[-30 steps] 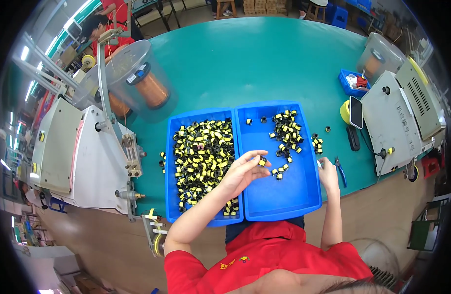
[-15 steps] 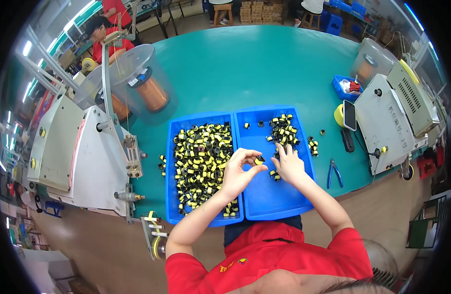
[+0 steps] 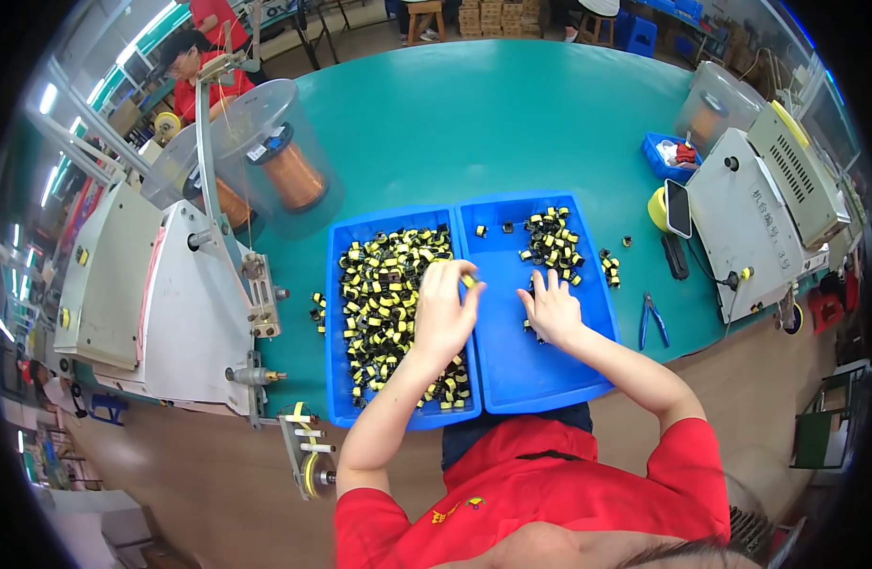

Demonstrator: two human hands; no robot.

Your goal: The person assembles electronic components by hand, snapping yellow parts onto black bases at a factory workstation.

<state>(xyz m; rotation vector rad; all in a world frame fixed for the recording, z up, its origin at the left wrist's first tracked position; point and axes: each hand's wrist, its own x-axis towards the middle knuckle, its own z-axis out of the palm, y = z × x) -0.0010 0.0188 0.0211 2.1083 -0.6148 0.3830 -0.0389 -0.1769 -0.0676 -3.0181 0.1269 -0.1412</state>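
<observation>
Machine, far left: grey-white metal machine (image 3: 189, 303) beside the green table (image 3: 436, 123), a copper-wire spool (image 3: 293, 171) in a clear tub behind it.
Left tray: blue rectangular plastic tray (image 3: 333, 360), bearing a dense heap of small black-and-yellow pieces (image 3: 384, 294).
Left hand: bare left hand (image 3: 443, 308) above the heap's right edge, thumb and fingertips pinched nearly together on 1 black-and-yellow piece (image 3: 469, 281), beside the seam between the 2 trays.
Change, left: 0.5 s ago this hand held its piece over the second tray; it now lies farther left, suggesting handling across the seam.
Right tray: second blue plastic tray (image 3: 521, 375), more sparsely filled, with a loose cluster of pieces (image 3: 552, 239) toward its far right.
Right hand: bare right hand (image 3: 554, 311), palm down, fingers extended and parted; no piece visibly gripped, fingertip contact uncertain.
Change, right: 1.0 s ago it was outside this tray; both hands now appear engaged with the pieces.
Tool, right: blue-handled pliers (image 3: 650, 305) on the table, untouched.
</observation>
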